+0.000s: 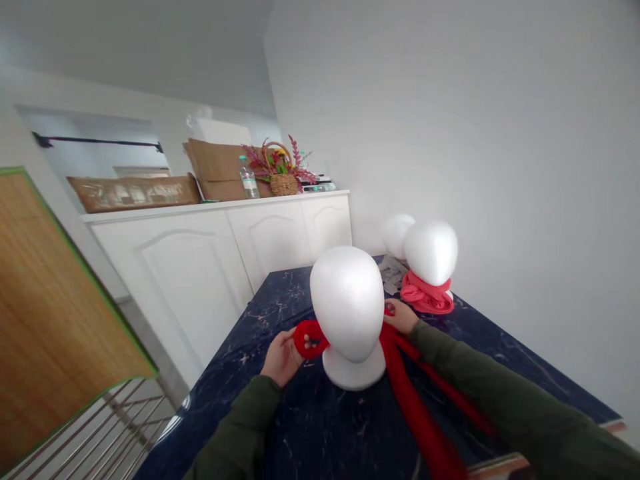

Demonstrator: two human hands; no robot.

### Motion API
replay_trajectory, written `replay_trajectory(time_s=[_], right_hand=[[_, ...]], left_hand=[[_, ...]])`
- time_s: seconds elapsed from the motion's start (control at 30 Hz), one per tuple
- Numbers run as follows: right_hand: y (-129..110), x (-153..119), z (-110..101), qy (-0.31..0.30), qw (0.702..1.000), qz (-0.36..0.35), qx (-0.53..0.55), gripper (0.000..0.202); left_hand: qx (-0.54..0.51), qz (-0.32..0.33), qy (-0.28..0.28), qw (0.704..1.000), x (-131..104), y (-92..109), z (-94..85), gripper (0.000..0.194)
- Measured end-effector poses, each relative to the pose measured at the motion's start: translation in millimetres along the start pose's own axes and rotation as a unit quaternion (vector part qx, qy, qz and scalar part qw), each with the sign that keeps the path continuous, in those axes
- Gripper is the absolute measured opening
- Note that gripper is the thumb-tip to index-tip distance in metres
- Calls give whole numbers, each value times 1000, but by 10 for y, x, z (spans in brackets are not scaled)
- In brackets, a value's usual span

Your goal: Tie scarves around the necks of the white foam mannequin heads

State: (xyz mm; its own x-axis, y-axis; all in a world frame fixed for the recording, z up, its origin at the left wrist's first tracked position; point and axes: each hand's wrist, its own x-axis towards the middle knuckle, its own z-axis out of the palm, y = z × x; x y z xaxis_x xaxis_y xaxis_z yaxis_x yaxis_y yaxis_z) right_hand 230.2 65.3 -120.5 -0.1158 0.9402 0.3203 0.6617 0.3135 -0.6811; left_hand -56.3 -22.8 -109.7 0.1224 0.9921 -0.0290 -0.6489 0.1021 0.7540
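A white mannequin head [347,303] stands upright on the dark blue marbled table. The red scarf [411,403] passes behind its neck, with a loop out at the left and two long ends hanging down at the right toward the near edge. At the left of the neck, my left hand [283,357] is closed on the red loop, some fingertips showing through it. My right hand [401,316] pinches the red cloth close against the right side of the head. What lies behind the head is hidden.
Further back on the table [287,287] are two more white heads, the nearer one [431,252] with a coral scarf [425,293] round its base. Grey cloth [393,273] lies beside it. A wire rack [135,417] stands left; white cabinets [195,267] are behind.
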Motion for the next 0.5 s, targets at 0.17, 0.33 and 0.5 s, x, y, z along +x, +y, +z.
replay_trajectory(time_s=[0.17,0.33,0.5], right_hand=[[385,-638,47,-83,984,18,-159,79],[203,-1066,-57,-123,963,-4,-238,93],[-7,-1094,-157,-148,972,-37,-180,17]], left_hand=[[143,-86,-86,982,-153,-463,86,28],[232,-101,-93,963,-169,-667,213,24],[231,-73,-92,966,-172,-613,286,31]])
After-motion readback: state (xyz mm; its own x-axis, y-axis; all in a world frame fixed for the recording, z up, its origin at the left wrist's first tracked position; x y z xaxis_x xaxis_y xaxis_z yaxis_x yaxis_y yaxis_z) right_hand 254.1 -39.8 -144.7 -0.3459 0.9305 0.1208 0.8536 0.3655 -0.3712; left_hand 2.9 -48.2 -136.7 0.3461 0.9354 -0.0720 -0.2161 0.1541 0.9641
